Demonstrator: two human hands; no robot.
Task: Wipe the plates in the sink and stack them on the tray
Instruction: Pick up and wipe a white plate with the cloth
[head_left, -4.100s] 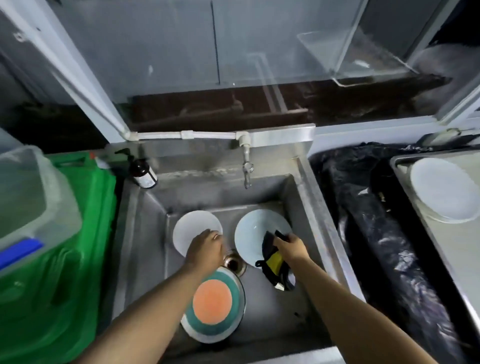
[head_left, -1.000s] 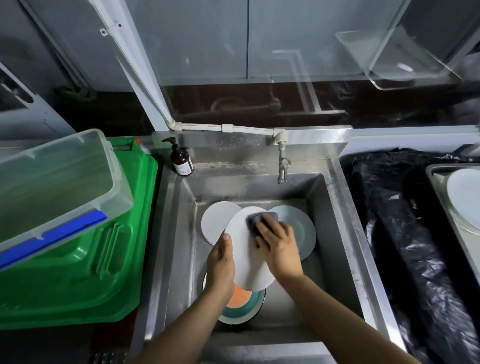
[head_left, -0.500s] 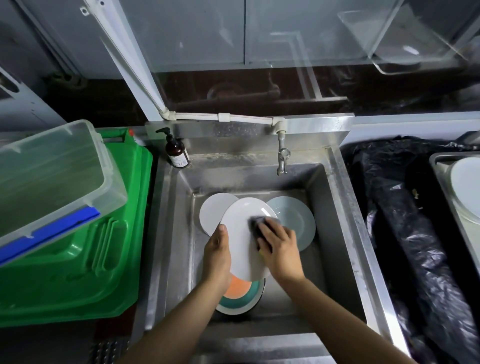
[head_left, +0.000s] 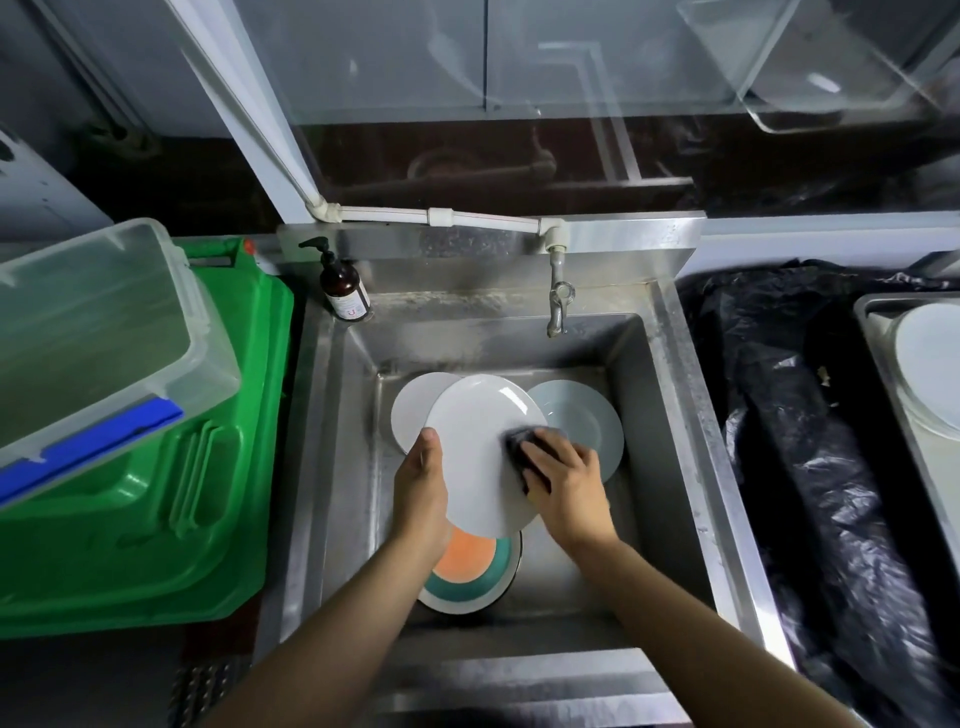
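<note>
Over the sink basin (head_left: 675, 395), dead centre of my view, the right hand (head_left: 563, 480) presses a dark sponge (head_left: 522, 447) with curled fingers against the white plate (head_left: 480, 452), at the plate's 3 o'clock edge. My left hand (head_left: 421, 488) grips the same plate at 8 o'clock, thumb lying on its face, tilting it above the basin.

Three more plates lie in the basin: a white one (head_left: 410, 410) at 11 o'clock, mostly covered; a pale grey-blue one (head_left: 582, 421) at 2 o'clock, partly behind the right hand; and an orange-and-teal one (head_left: 470, 569) at 6 o'clock, half hidden under the held plate and my wrist. The sponge is blurred, and I cannot make out its lighter side.

Out at 3 o'clock the steel tray (head_left: 878, 332) holds a stack of plates (head_left: 930, 364), cut off by the frame edge. Half a second ago the sponge sat nearer the plate's middle; it has since slid toward the right rim.
</note>
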